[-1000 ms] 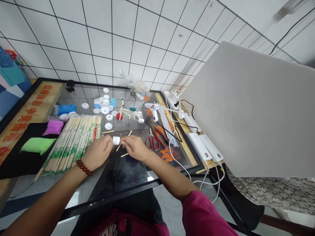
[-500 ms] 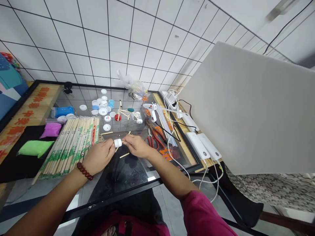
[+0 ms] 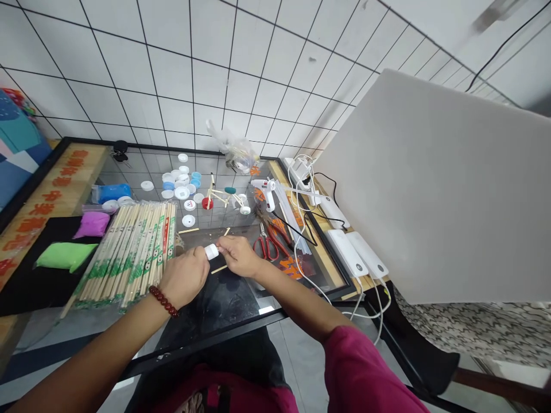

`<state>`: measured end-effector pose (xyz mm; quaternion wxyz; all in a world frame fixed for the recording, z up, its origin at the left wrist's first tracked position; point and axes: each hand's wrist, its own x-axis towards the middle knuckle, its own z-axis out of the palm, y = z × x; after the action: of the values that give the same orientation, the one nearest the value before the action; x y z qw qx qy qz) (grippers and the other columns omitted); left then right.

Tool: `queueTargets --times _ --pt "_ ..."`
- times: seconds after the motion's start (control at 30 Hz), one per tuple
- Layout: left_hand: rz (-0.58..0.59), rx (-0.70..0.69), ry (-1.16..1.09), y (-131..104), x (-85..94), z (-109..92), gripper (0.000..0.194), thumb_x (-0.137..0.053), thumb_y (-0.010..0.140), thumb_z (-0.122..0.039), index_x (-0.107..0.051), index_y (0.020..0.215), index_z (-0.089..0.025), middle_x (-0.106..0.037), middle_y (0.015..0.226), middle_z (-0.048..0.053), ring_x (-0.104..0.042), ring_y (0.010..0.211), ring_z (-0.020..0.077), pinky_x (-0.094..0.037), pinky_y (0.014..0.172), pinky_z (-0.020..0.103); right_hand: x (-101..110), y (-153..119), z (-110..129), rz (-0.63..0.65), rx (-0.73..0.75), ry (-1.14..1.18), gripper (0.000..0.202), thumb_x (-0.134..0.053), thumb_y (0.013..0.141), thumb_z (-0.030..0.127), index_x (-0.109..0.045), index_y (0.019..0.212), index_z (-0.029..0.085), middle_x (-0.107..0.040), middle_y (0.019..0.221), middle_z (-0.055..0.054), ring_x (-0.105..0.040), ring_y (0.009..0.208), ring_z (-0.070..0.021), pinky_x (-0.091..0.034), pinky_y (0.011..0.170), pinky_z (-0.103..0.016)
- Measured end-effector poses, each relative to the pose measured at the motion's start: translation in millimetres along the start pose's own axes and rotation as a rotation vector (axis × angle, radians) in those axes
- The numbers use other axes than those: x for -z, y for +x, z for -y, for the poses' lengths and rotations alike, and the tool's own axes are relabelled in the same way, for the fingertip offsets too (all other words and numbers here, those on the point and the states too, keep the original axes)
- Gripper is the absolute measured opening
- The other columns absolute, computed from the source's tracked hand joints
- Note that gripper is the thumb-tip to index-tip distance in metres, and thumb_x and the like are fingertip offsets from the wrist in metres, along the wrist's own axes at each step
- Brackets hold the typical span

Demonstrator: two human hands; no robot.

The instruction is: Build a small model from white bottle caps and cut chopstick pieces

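My left hand (image 3: pixel 187 275), with a dark red bead bracelet at the wrist, is closed on a white bottle cap piece (image 3: pixel 212 251) just above the glass tabletop. My right hand (image 3: pixel 236 253) pinches at the cap's right side, its fingertips around what looks like a short wooden stick, mostly hidden. A cut stick piece (image 3: pixel 218 269) lies on the glass beneath the hands. Farther back stands a small bicycle-like model (image 3: pixel 224 199) of sticks, with a red cap wheel and a green seat.
Bagged chopsticks (image 3: pixel 129 252) lie at left beside purple (image 3: pixel 92 224) and green clay packs (image 3: pixel 64 256). Loose caps (image 3: pixel 181 192) spread at the back. Red-handled pliers (image 3: pixel 267 246), a white glue gun (image 3: pixel 264 192), glue sticks (image 3: pixel 293 221) and white cables sit at right.
My left hand has shifted right and slightly forward with the cap, which is now tilted and closer to my right fingertips. The right hand has barely moved, and the view has shifted slightly.
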<state>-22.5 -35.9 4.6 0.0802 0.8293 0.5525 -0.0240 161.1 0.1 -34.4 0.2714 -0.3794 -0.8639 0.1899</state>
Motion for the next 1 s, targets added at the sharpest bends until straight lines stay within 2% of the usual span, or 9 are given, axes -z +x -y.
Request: queueTargets --times 0.2,0.3,0.4,0.5,0.57,0.63,0.73,0.87,1.0 --pt "0.010 0.030 -0.015 1 0.3 -3 0.034 -0.026 0.097 -0.023 -0.057 0.097 -0.011 -0.071 0.089 0.017 -0.072 0.081 0.0310 -0.048 0.065 0.037 -3 -1 2 -0.006 -0.044 -0.038 0.014 -0.047 0.088 0.009 -0.054 0.084 0.021 -0.061 0.076 -0.001 -0.057 0.073 -0.0166 -0.042 0.069 -0.025" --pt "-0.036 0.025 -0.052 1 -0.2 1 0.031 -0.028 0.095 -0.024 -0.057 0.092 -0.013 -0.070 0.085 0.016 -0.071 0.076 0.0300 -0.046 0.063 0.037 -2 -1 6 -0.009 -0.059 -0.035 0.014 -0.047 0.089 0.010 -0.053 0.083 0.020 -0.059 0.075 -0.001 -0.056 0.071 -0.0160 -0.041 0.068 -0.024" --pt "-0.169 0.007 -0.290 3 -0.3 13 0.029 -0.026 0.094 -0.026 -0.049 0.077 -0.020 -0.064 0.073 0.009 -0.065 0.067 0.0236 -0.044 0.062 0.034 1 1 13 -0.014 -0.044 0.069 0.014 -0.047 0.095 0.018 -0.054 0.083 0.020 -0.056 0.072 0.001 -0.054 0.068 -0.0143 -0.040 0.066 -0.024" --pt "-0.272 0.060 -0.648 7 -2.0 26 0.030 -0.028 0.093 -0.032 -0.038 0.066 -0.024 -0.050 0.057 0.000 -0.054 0.059 0.0176 -0.040 0.055 0.028 3 2 19 -0.014 -0.057 0.205 0.015 -0.054 0.097 0.031 -0.056 0.088 0.019 -0.056 0.073 0.003 -0.053 0.065 -0.0118 -0.041 0.064 -0.021" --pt "-0.261 0.094 -0.825 10 -5.1 31 0.029 -0.034 0.090 -0.036 -0.037 0.063 -0.025 -0.044 0.052 -0.003 -0.048 0.054 0.0163 -0.038 0.050 0.027 1 1 20 -0.023 -0.097 0.230 0.018 -0.061 0.094 0.036 -0.058 0.100 0.018 -0.059 0.075 0.003 -0.054 0.065 -0.0113 -0.042 0.064 -0.021" --pt "-0.222 0.100 -0.956 11 -8.4 33 0.030 -0.039 0.087 -0.038 -0.039 0.061 -0.024 -0.042 0.051 -0.003 -0.044 0.052 0.0155 -0.037 0.048 0.027 0 1 20 -0.050 -0.135 0.225 0.038 -0.068 0.090 0.039 -0.056 0.119 0.018 -0.063 0.084 0.001 -0.056 0.065 -0.0114 -0.046 0.066 -0.022" --pt "-0.153 0.069 -1.099 10 -10.1 30 0.034 -0.044 0.086 -0.042 -0.040 0.058 -0.024 -0.041 0.050 -0.003 -0.041 0.049 0.0139 -0.033 0.045 0.026 0 1 19 -0.080 -0.070 0.229 0.060 -0.073 0.086 0.040 -0.048 0.136 0.019 -0.067 0.105 -0.006 -0.062 0.074 -0.0136 -0.051 0.074 -0.027" --pt "-0.109 0.088 -1.265 9 -5.3 26 0.038 -0.050 0.087 -0.047 -0.041 0.059 -0.022 -0.037 0.050 -0.005 -0.036 0.046 0.0110 -0.029 0.043 0.025 3 3 21 -0.153 0.024 0.273 0.034 -0.068 0.090 0.033 -0.061 0.120 0.019 -0.070 0.103 -0.007 -0.065 0.086 -0.0160 -0.053 0.082 -0.028" --pt "-0.272 0.194 -1.413 11 -0.3 26 0.035 -0.048 0.092 -0.050 -0.049 0.073 -0.021 -0.042 0.057 -0.006 -0.040 0.048 0.0099 -0.034 0.046 0.023 1 2 19 -0.297 -0.067 0.301 0.034 -0.070 0.087 0.037 -0.063 0.114 0.017 -0.069 0.089 -0.004 -0.061 0.071 -0.0130 -0.052 0.069 -0.024"
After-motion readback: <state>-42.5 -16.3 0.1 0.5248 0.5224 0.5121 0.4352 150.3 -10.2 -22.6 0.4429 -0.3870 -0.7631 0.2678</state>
